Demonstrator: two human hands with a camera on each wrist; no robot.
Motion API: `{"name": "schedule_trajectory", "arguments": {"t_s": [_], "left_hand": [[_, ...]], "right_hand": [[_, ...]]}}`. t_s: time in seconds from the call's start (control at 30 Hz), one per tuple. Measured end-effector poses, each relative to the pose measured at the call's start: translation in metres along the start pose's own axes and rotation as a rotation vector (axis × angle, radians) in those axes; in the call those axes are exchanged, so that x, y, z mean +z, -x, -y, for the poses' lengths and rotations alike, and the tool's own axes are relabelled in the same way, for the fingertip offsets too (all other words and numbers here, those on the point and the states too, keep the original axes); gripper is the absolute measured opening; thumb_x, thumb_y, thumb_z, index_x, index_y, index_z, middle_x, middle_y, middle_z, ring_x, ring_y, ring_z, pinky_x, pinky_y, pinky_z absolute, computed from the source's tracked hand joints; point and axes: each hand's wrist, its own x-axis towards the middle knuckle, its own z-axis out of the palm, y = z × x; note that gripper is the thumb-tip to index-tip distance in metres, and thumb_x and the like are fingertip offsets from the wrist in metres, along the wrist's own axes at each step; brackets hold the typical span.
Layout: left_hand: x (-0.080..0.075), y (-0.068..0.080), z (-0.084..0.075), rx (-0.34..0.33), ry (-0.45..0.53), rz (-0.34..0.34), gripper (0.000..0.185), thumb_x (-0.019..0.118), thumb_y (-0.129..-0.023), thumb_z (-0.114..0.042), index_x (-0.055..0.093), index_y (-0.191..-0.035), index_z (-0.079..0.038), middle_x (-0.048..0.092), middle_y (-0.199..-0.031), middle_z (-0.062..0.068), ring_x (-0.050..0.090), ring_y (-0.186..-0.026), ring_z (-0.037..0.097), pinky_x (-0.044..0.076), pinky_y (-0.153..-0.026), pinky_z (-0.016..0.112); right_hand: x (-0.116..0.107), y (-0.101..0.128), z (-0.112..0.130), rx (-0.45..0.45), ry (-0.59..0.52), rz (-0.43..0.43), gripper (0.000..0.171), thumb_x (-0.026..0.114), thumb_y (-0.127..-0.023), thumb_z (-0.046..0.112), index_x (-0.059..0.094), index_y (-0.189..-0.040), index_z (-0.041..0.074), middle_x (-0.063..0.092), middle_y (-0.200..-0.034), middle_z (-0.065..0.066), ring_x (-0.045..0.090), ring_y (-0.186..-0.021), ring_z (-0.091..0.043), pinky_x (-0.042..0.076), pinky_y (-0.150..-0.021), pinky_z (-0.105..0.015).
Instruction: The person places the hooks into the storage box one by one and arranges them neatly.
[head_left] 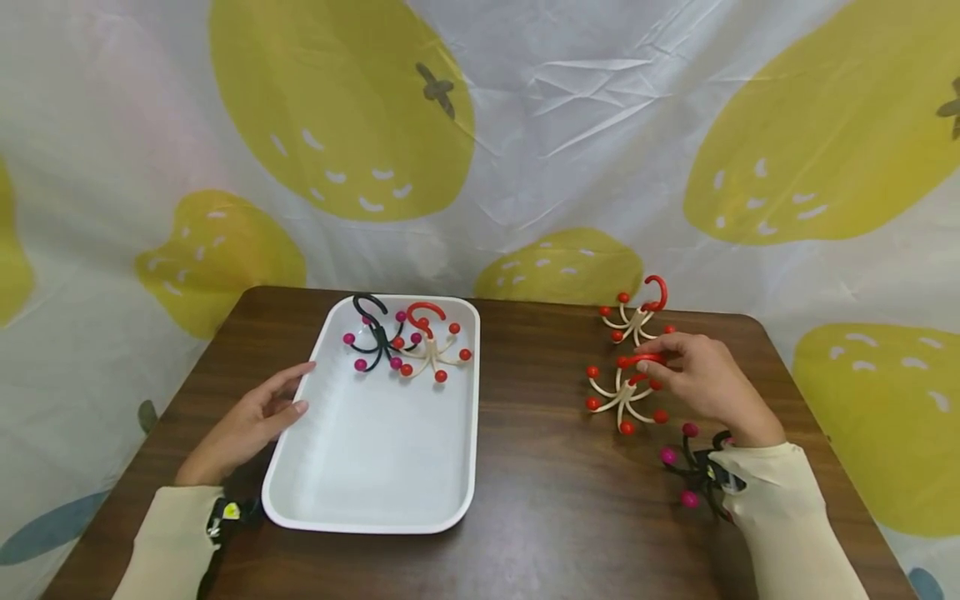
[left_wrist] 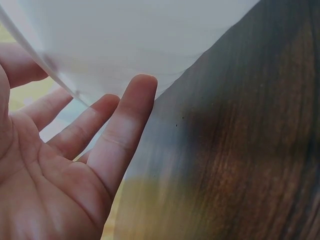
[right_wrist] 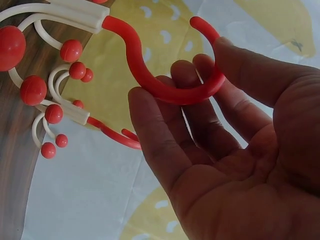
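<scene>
My left hand (head_left: 251,421) is at the left rim of a white tray (head_left: 375,467). Its thumb and index finger lie at the rim, while other straight fingers (left_wrist: 140,97) touch the outer wall. With my right hand (head_left: 705,379) I grip the red hook of a cream claw hanger (head_left: 624,393), whose curved arms end in red balls. The fingers and thumb curl round that hook in the right wrist view. Behind it stands a second cream-and-red claw hanger (head_left: 637,318). A black claw hanger (head_left: 697,471) with magenta balls lies partly hidden under my right wrist.
Inside the tray's far end are a black claw hanger (head_left: 381,337) and a cream claw hanger (head_left: 431,350), side by side and overlapping. The brown wooden table (head_left: 555,517) ends at the back against a lemon-print cloth (head_left: 555,150).
</scene>
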Motion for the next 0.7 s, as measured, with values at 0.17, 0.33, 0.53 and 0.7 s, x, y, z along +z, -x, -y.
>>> {"name": "schedule_trajectory", "arguments": {"t_s": [0.17, 0.33, 0.53, 0.7], "left_hand": [[0.0007, 0.0009, 0.0005, 0.002, -0.014, -0.007, 0.067, 0.064, -0.107, -0.028, 0.033, -0.167, -0.022, 0.045, -0.158, 0.028, 0.065, -0.122, 0.042, 0.063, -0.089, 0.043], [0.0009, -0.0001, -0.0007, -0.006, -0.013, -0.007, 0.068, 0.064, -0.107, -0.030, 0.033, -0.167, -0.024, 0.045, -0.159, 0.027, 0.064, -0.124, 0.043, 0.063, -0.091, 0.048], [0.0008, -0.0005, 0.0004, -0.001, 0.004, -0.001, 0.068, 0.064, -0.107, -0.029, 0.032, -0.167, -0.023, 0.045, -0.158, 0.027, 0.065, -0.123, 0.042, 0.064, -0.089, 0.044], [0.0010, -0.0004, 0.0007, -0.018, 0.000, -0.002, 0.069, 0.064, -0.107, -0.032, 0.032, -0.168, -0.025, 0.044, -0.160, 0.027, 0.065, -0.123, 0.042, 0.064, -0.090, 0.048]], "right_hand": [[0.0004, 0.0005, -0.0014, -0.005, 0.002, -0.002, 0.020, 0.077, -0.099, 0.020, 0.079, -0.115, 0.009, 0.081, -0.104, -0.007, 0.080, -0.092, -0.027, 0.059, -0.080, -0.038], [0.0000, 0.0007, -0.0039, -0.006, 0.002, -0.001, 0.017, 0.077, -0.098, 0.019, 0.079, -0.114, 0.011, 0.081, -0.104, -0.005, 0.079, -0.092, -0.024, 0.057, -0.077, -0.032], [-0.0015, 0.0006, -0.0025, -0.009, -0.009, -0.008, 0.017, 0.076, -0.099, 0.018, 0.080, -0.113, 0.010, 0.081, -0.102, -0.006, 0.079, -0.091, -0.023, 0.057, -0.075, -0.030], [-0.0025, 0.0003, -0.0004, -0.015, -0.009, -0.020, 0.018, 0.076, -0.099, 0.020, 0.079, -0.113, 0.009, 0.082, -0.099, -0.006, 0.079, -0.089, -0.022, 0.055, -0.073, -0.028]]}}
